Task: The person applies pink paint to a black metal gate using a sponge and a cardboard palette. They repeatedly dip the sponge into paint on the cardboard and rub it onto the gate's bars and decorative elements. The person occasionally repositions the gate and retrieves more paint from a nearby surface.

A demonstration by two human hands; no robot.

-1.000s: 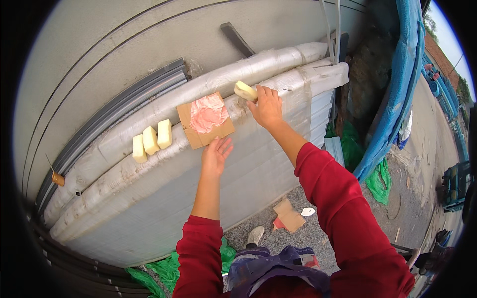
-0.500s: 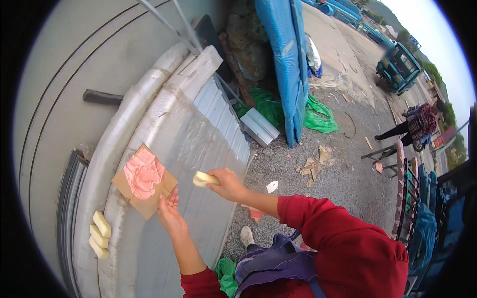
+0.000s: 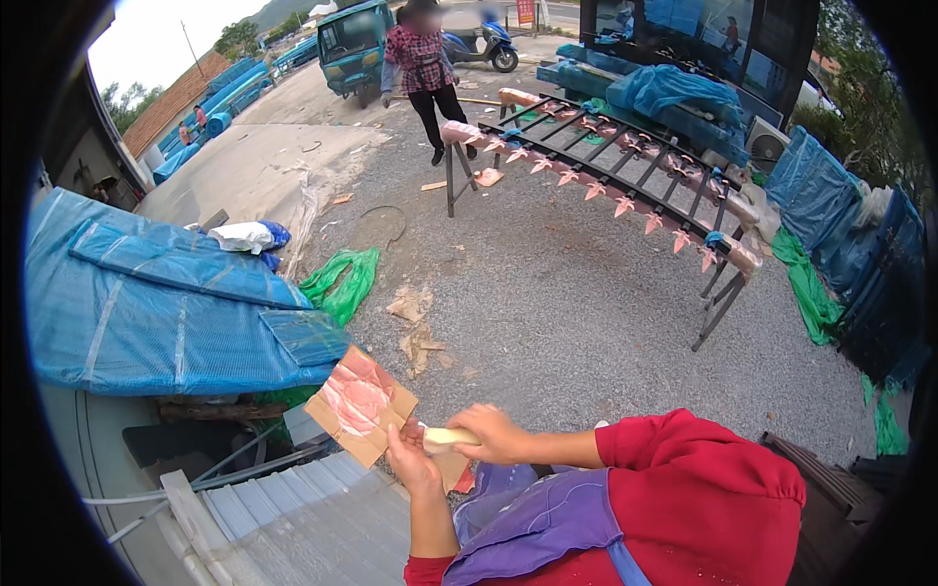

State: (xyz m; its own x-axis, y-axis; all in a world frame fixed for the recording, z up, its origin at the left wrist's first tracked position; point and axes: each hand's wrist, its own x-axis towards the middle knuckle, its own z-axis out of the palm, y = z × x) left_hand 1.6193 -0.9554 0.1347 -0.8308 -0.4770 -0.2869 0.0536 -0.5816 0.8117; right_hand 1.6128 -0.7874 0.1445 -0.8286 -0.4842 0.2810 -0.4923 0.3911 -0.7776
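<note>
My left hand [image 3: 414,463] grips the lower corner of a square of brown cardboard [image 3: 360,445], tilted up in front of me. A smeared layer of pink paint [image 3: 355,398] covers most of its face. Close beside it, my right hand [image 3: 491,433] is closed around a pale yellow sponge block [image 3: 447,439]. The sponge's left end is near my left fingers; whether they touch I cannot tell. Farther off, a black metal railing [image 3: 625,181] lies across trestles, with pink spear-shaped tips [image 3: 623,206] along its near side.
A person [image 3: 420,68] in a checked shirt stands by the railing's far left end. Blue-wrapped panels [image 3: 176,303] lean at the left, with green netting [image 3: 342,283] beside them. Corrugated metal sheeting [image 3: 293,498] lies below my left arm. Torn cardboard scraps [image 3: 415,322] litter the gravel.
My view has swung right, away from the wrapped stack and toward the railing. Both hands have come closer together, still with the cardboard and the sponge.
</note>
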